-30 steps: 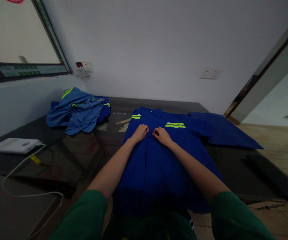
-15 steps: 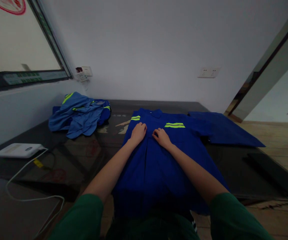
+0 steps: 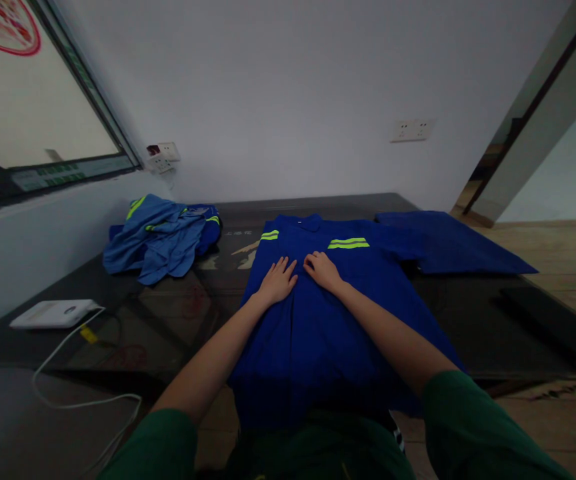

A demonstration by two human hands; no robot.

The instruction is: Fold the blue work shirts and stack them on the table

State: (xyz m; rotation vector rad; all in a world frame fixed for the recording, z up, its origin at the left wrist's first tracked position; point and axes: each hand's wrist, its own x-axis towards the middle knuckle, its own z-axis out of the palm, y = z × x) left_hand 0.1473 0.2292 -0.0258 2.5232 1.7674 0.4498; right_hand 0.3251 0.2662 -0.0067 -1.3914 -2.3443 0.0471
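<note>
A dark blue work shirt (image 3: 368, 307) with yellow-green reflective strips lies front up in front of me, its collar at the far end and its lower part hanging toward my body. My left hand (image 3: 277, 281) rests flat on the shirt's left front, fingers spread apart. Just across the front opening, my right hand (image 3: 322, 270) has its fingers curled, thumb and fingertips together at the placket edge. Little of the cloth between those fingertips is visible.
Crumpled blue garments (image 3: 163, 233) lie at the back left of the dark table (image 3: 163, 313). A white device (image 3: 55, 314) with a cable is at the left. Folded dark blue cloth (image 3: 458, 243) and a black flat object (image 3: 553, 327) are at the right. A wall stands behind.
My left hand has opened from curled fingers to a flat, spread hand and sits slightly lower on the shirt. My right hand stays curled at the placket. The view has tilted slightly.
</note>
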